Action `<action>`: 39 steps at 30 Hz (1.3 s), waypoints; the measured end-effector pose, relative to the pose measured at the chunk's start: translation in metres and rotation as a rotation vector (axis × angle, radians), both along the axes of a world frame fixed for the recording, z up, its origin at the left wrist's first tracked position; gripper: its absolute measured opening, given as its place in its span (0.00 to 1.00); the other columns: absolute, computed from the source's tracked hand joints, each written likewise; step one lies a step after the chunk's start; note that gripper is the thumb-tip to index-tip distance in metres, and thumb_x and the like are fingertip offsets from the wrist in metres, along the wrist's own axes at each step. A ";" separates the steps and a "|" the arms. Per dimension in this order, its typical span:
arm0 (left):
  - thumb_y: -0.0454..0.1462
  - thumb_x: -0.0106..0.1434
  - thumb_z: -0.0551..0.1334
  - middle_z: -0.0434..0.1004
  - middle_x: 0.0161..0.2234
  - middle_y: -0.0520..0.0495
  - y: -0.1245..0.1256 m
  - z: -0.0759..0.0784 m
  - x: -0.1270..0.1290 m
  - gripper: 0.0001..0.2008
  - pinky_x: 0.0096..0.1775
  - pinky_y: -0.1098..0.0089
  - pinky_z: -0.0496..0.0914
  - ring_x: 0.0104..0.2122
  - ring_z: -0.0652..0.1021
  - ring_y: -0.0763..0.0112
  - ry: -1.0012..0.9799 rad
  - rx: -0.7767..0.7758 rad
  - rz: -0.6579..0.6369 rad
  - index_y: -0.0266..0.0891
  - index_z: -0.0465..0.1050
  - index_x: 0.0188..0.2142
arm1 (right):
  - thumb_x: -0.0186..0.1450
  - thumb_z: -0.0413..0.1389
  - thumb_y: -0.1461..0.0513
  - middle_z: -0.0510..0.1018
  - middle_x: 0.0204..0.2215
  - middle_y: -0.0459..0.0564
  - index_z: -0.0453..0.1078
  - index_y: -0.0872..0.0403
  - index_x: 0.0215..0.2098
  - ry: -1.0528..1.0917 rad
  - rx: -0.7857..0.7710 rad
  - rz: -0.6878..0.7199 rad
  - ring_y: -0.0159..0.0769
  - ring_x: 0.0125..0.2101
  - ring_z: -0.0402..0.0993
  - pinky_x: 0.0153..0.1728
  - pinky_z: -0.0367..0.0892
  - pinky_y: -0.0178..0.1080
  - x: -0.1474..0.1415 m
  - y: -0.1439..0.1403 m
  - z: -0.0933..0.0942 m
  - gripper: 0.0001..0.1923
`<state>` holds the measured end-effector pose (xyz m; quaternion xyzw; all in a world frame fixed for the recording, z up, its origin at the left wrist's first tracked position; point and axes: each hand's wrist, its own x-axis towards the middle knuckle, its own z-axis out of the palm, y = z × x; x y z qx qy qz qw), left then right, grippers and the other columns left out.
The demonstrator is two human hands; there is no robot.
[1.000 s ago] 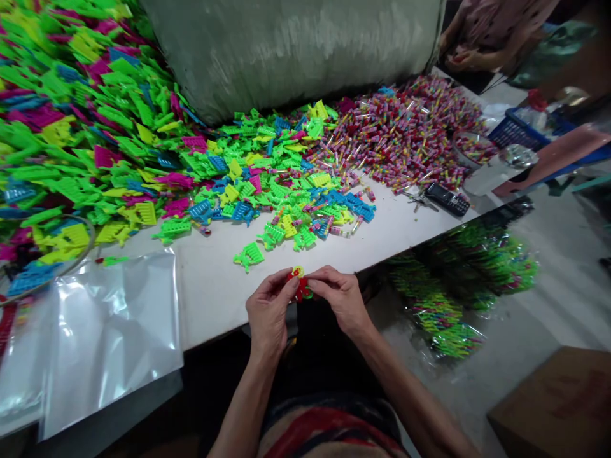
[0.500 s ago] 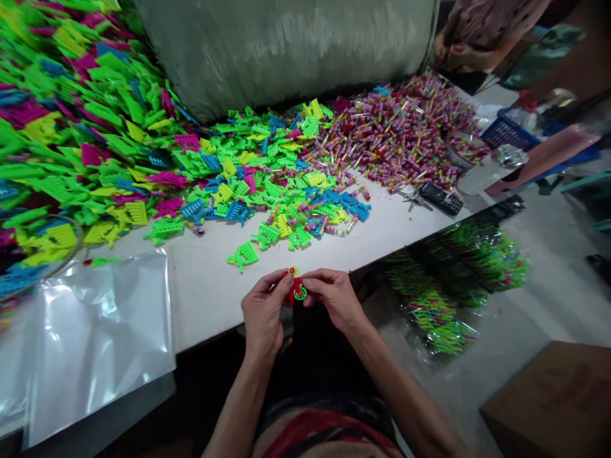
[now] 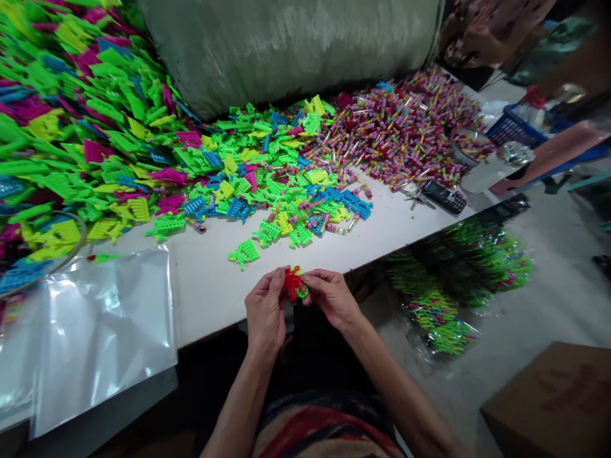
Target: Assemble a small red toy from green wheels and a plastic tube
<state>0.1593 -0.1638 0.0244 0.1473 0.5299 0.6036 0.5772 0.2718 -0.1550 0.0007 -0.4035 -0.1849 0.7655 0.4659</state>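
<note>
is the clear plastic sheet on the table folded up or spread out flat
Spread out: the clear plastic sheet lies open across the white table's left corner, overhanging the near edge.

left hand (image 3: 265, 310), right hand (image 3: 331, 298), fingers pinched together, forearms converging

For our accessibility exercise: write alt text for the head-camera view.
Two hands, left hand and right hand, pinch a small red toy with a green wheel over a white table heaped with neon plastic pieces.
</note>
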 end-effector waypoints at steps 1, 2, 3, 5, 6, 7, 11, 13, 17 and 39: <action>0.40 0.50 0.68 0.77 0.29 0.48 0.000 0.000 0.000 0.13 0.27 0.77 0.67 0.25 0.73 0.78 0.003 0.004 -0.004 0.32 0.77 0.33 | 0.50 0.65 0.60 0.77 0.20 0.45 0.75 0.58 0.27 0.001 -0.008 -0.008 0.26 0.16 0.68 0.19 0.66 0.30 0.000 0.000 -0.001 0.10; 0.40 0.50 0.68 0.77 0.28 0.48 0.000 0.000 0.000 0.13 0.27 0.77 0.67 0.24 0.72 0.79 0.007 0.008 -0.009 0.32 0.77 0.33 | 0.50 0.65 0.60 0.77 0.21 0.46 0.75 0.58 0.27 0.000 -0.012 -0.013 0.26 0.16 0.68 0.19 0.66 0.30 0.000 0.000 -0.002 0.10; 0.40 0.50 0.68 0.77 0.28 0.48 -0.001 0.000 0.001 0.13 0.26 0.77 0.66 0.24 0.72 0.79 0.011 0.010 -0.015 0.32 0.77 0.33 | 0.50 0.65 0.60 0.77 0.21 0.46 0.75 0.58 0.27 -0.003 -0.011 -0.018 0.26 0.16 0.68 0.18 0.65 0.30 0.000 0.000 -0.003 0.10; 0.39 0.49 0.69 0.78 0.28 0.48 -0.001 0.000 0.001 0.13 0.26 0.77 0.66 0.23 0.72 0.79 0.017 0.011 -0.026 0.33 0.77 0.33 | 0.50 0.65 0.60 0.77 0.20 0.46 0.75 0.58 0.27 -0.009 -0.006 -0.024 0.27 0.16 0.68 0.18 0.65 0.30 0.000 0.000 -0.003 0.10; 0.39 0.49 0.69 0.78 0.28 0.48 -0.001 0.000 0.001 0.13 0.25 0.77 0.66 0.23 0.72 0.79 0.017 0.012 -0.026 0.33 0.77 0.33 | 0.50 0.65 0.60 0.76 0.20 0.46 0.75 0.58 0.27 -0.012 -0.004 -0.024 0.27 0.16 0.68 0.18 0.65 0.30 0.000 0.000 -0.003 0.09; 0.39 0.49 0.69 0.78 0.28 0.48 -0.002 0.000 0.001 0.12 0.26 0.77 0.67 0.23 0.73 0.79 0.016 0.014 -0.024 0.33 0.77 0.33 | 0.50 0.64 0.60 0.76 0.19 0.45 0.75 0.58 0.27 -0.012 -0.004 -0.024 0.27 0.15 0.68 0.18 0.64 0.30 -0.001 0.000 -0.003 0.09; 0.39 0.49 0.69 0.78 0.29 0.47 -0.002 -0.003 -0.002 0.13 0.27 0.77 0.68 0.24 0.73 0.78 0.025 0.007 -0.033 0.33 0.77 0.33 | 0.49 0.64 0.61 0.76 0.20 0.45 0.75 0.58 0.26 -0.046 0.004 -0.045 0.26 0.15 0.66 0.17 0.64 0.30 0.000 0.000 0.001 0.08; 0.38 0.49 0.69 0.78 0.30 0.46 -0.002 -0.005 -0.004 0.14 0.26 0.76 0.69 0.24 0.74 0.76 0.046 -0.008 -0.059 0.33 0.77 0.34 | 0.50 0.64 0.61 0.76 0.20 0.45 0.75 0.58 0.26 -0.111 0.044 -0.080 0.25 0.16 0.66 0.19 0.65 0.30 0.001 -0.001 0.005 0.08; 0.38 0.49 0.69 0.79 0.32 0.46 -0.002 -0.006 -0.005 0.15 0.25 0.74 0.69 0.25 0.75 0.74 0.074 -0.009 -0.065 0.33 0.77 0.36 | 0.50 0.64 0.62 0.76 0.22 0.44 0.75 0.56 0.27 -0.234 0.140 -0.125 0.26 0.20 0.68 0.22 0.66 0.30 -0.001 -0.001 0.012 0.07; 0.35 0.44 0.71 0.79 0.28 0.48 -0.003 -0.008 0.010 0.13 0.32 0.75 0.70 0.28 0.76 0.75 -0.048 -0.065 0.051 0.34 0.77 0.31 | 0.49 0.65 0.60 0.76 0.19 0.45 0.73 0.57 0.25 -0.206 0.152 -0.085 0.27 0.16 0.69 0.20 0.65 0.31 -0.005 -0.005 0.022 0.09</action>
